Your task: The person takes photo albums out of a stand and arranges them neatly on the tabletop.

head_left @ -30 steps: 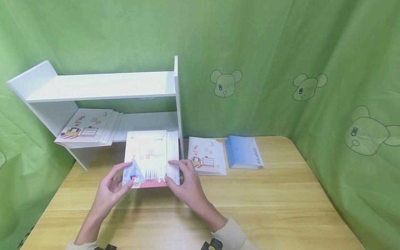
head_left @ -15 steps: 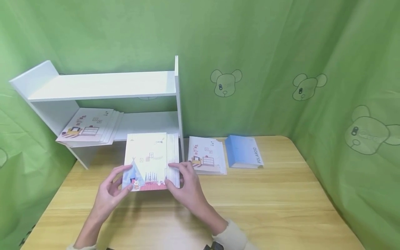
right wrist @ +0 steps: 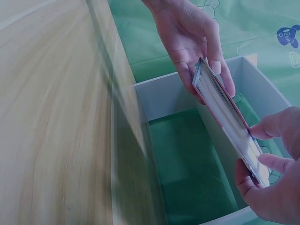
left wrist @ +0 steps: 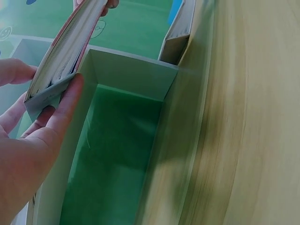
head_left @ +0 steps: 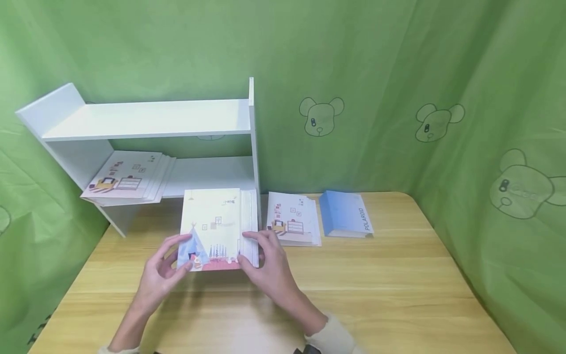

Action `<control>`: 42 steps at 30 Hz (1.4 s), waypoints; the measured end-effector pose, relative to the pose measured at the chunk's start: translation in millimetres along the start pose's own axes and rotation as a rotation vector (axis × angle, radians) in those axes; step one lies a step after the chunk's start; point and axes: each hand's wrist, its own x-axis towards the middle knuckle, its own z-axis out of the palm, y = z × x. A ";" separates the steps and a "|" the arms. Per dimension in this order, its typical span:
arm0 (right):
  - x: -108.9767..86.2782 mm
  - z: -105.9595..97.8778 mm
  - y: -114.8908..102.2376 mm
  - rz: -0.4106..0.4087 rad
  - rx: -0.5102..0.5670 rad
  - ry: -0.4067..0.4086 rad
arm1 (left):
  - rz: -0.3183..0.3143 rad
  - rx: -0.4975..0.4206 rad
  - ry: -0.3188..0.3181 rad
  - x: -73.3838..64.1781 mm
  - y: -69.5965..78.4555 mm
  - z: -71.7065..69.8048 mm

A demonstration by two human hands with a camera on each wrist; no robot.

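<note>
A white book (head_left: 212, 228) with a blue tent and a pink floor drawn on its cover is held up in front of the shelf. My left hand (head_left: 161, 275) grips its left edge, thumb on the cover and the other fingers partly hidden. At the opposite edge, my right hand (head_left: 271, 270) pinches the book, over narrow white strips beside the cover. In the left wrist view the page edges of the book (left wrist: 63, 49) show between its covers. Both hands also meet the tilted book (right wrist: 225, 110) in the right wrist view.
A white two-tier shelf (head_left: 150, 118) stands at the back left, with a stack of illustrated books (head_left: 128, 177) on its lower board. On the wooden table (head_left: 376, 295), right of the shelf, lie another illustrated book (head_left: 292, 219) and a blue POLAROID book (head_left: 347, 214). A green curtain (head_left: 376, 59) hangs behind.
Both hands and the book have come slightly lower in the head view, away from the shelf. Their hold on the book looks the same. The head view has shifted a little.
</note>
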 end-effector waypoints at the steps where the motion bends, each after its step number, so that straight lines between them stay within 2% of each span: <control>1: -0.2 -0.5 0.1 0.003 0.001 0.000 | -0.002 0.000 -0.001 0.0 -0.1 0.5; 9: -3.6 -3.3 0.2 -0.007 -0.023 0.004 | 0.007 -0.021 -0.018 -0.5 -1.9 4.3; 17: -7.1 -10.1 1.2 0.046 -0.045 -0.009 | 0.001 -0.019 -0.043 1.3 -4.9 9.2; 28: -9.2 -23.1 10.4 0.042 -0.041 0.011 | -0.005 -0.032 -0.053 3.5 -11.2 25.8; 36: -9.8 -31.2 14.1 0.030 -0.033 0.001 | -0.008 -0.015 -0.035 3.4 -12.3 35.7; 42: -12.3 -38.6 18.3 0.031 -0.035 0.005 | 0.006 -0.019 -0.057 5.1 -15.5 44.1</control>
